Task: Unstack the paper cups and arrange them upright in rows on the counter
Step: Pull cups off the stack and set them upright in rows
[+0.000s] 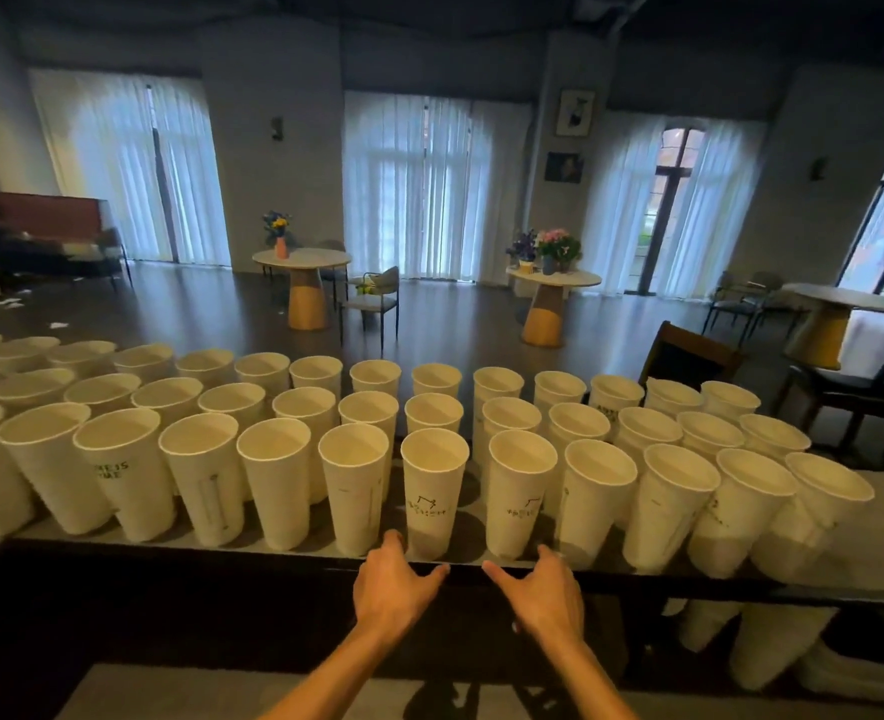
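Left hand: your left hand (395, 584) rests at the near edge of the counter (876, 522), fingers loosely spread, holding nothing; its fingertips touch the base of a front-row cup (433, 493).
Right hand: your right hand (543, 595) sits just beside it, thumb pointing toward the left thumb, fingers relaxed and empty, at the foot of the next cup along (520, 493).
Front row: you can count twelve paper cups (276, 480) along the near edge, the leftmost cut by the frame.
Middle row: roughly thirteen cups (369, 410) show; partly hidden, so the count is not exact.
Back row: about fourteen cups (434, 379), the far-left ones blurred.
Orientation: every cup stands upright, mouth up, long axis vertical; the outward lean at the sides looks like lens distortion.
Below counter: a few more white cups (777, 646) sit under the right end, number unclear.
Room beyond: three round tables (302, 259), two with flowers (559, 244), and several chairs (377, 293).
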`<state>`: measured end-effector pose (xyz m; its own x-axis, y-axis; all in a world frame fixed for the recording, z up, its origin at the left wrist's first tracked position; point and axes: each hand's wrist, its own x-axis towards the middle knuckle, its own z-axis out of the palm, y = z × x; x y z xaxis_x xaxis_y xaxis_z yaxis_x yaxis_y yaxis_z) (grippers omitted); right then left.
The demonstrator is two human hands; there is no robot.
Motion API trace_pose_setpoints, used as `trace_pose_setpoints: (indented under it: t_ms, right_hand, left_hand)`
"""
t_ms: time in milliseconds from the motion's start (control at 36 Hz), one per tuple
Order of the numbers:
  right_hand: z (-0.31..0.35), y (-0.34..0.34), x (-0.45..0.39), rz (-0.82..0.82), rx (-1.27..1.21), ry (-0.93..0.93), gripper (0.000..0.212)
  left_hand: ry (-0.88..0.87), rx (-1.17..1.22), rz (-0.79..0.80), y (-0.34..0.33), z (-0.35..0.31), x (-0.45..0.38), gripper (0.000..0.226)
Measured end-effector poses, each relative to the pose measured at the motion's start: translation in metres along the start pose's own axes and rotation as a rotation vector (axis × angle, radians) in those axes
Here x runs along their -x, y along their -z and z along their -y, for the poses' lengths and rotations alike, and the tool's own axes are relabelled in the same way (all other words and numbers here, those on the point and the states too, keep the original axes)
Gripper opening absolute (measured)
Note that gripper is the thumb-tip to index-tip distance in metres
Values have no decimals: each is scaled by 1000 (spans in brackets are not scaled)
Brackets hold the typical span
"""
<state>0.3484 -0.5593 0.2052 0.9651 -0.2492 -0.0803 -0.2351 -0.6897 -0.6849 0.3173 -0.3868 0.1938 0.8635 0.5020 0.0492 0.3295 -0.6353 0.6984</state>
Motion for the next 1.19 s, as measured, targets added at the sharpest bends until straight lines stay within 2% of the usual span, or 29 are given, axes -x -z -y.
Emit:
trace_pose_setpoints:
  t_ms: [111,333,472,667,1194]
  right_hand:
    - [3,-5,-12,87,-35,-17,95]
    - [4,-5,-23,117,-95,-6,99]
    - [4,-4,-26,164,-134,0,94]
    - [5,-5,-28,146,-124,31,85]
    - [6,-3,-26,121,-9,108,81]
  left_hand:
    - [-3,-25,17,2,-3,-14,75]
    - [28,-9,66,-3,1,-29,83]
    - [40,5,109,-6,-1,-29,80]
    - [16,10,111,-6,-3,-32,79]
    - [-55,33,120,-2,-1,-31,77]
